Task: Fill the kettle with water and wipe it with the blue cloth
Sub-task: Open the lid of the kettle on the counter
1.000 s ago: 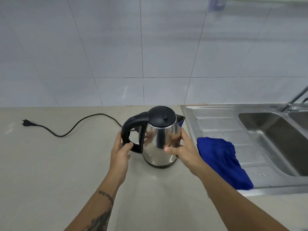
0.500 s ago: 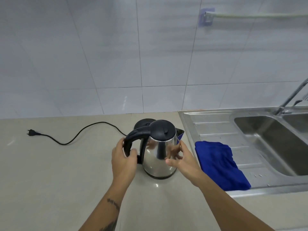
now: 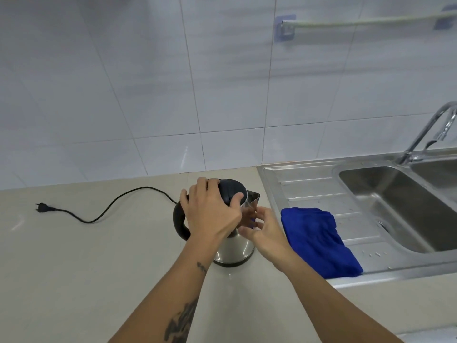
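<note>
The steel kettle (image 3: 235, 248) with a black lid (image 3: 233, 191) and black handle (image 3: 179, 224) stands on the beige counter, just left of the sink. My left hand (image 3: 210, 214) lies over the top of it, fingers and thumb clasped around the lid. My right hand (image 3: 267, 233) hovers at the kettle's right side below the spout, fingers spread and fingertips at the steel wall. The blue cloth (image 3: 319, 241) lies crumpled on the sink's drainboard, right of my right hand.
The steel sink (image 3: 309, 177) has a deep basin at right with a tap (image 3: 430, 127) over it. A black power cord (image 3: 118, 204) with its plug (image 3: 42, 207) trails left across the counter (image 3: 74, 268). A towel rail (image 3: 358, 21) is on the tiled wall.
My left hand left the handle and moved up onto the lid. The kettle came off its base toward me. My right hand's hold on the kettle's side loosened.
</note>
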A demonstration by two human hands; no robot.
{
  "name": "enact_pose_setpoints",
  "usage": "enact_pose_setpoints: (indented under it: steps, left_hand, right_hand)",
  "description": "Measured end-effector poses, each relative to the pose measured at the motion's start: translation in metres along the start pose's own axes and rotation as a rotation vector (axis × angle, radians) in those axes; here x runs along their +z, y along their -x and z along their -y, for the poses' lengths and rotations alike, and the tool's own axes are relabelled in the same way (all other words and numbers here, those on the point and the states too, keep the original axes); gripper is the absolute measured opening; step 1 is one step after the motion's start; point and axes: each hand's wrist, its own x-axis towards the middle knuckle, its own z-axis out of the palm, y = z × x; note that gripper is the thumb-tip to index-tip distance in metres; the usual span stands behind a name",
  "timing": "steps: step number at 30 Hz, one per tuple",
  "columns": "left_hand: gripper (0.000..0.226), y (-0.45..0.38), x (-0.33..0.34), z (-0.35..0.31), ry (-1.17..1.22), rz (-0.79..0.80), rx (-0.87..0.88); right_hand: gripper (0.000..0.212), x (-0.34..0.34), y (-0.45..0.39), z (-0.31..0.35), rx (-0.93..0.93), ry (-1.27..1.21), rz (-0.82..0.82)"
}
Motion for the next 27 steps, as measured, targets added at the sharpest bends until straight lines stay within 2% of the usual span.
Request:
enact_pose_setpoints:
  steps: [6, 8, 11, 14, 17, 18, 21, 23, 24, 27]
  left_hand:
    - [0.052, -0.012, -0.006, -0.006, -0.194, 0.067, 0.026]
    - [0.049, -0.011, -0.011, -0.006, -0.178, 0.057, 0.027]
    - [0.036, -0.009, -0.017, -0.008, 0.051, -0.001, -0.073]
    - [0.026, -0.010, -0.026, -0.007, 0.476, -0.071, -0.329]
    - [0.043, -0.016, -0.040, -0.002, 0.834, -0.054, -0.591]
    - [0.048, -0.018, -0.046, -0.002, 0.898, -0.015, -0.659]
    - [0.043, -0.016, -0.060, 0.007, 1.055, 0.157, -0.851]
    - [0.060, -0.009, -0.062, 0.023, 1.096, 0.243, -0.969]
    - [0.065, -0.007, -0.062, 0.030, 1.105, 0.264, -0.996]
    - [0.055, -0.004, -0.057, 0.048, 1.195, 0.282, -1.035]
  right_hand:
    - [0.075, 0.001, -0.004, -0.003, -0.011, -0.011, 0.044]
    - [0.082, -0.004, -0.007, -0.002, 0.001, 0.002, 0.080]
    - [0.087, -0.013, -0.014, -0.003, 0.012, 0.021, 0.144]
    - [0.087, -0.021, -0.020, -0.004, 0.004, 0.038, 0.204]
    - [0.086, -0.029, -0.025, -0.003, -0.007, 0.041, 0.256]
    - [0.087, -0.032, -0.027, -0.003, -0.005, 0.048, 0.275]
    - [0.083, -0.039, -0.026, -0.001, -0.006, 0.072, 0.337]
    - [0.081, -0.041, -0.024, -0.001, -0.003, 0.079, 0.368]
    - [0.080, -0.041, -0.024, -0.001, -0.002, 0.084, 0.376]
    - [0.081, -0.041, -0.027, -0.002, 0.021, 0.103, 0.400]
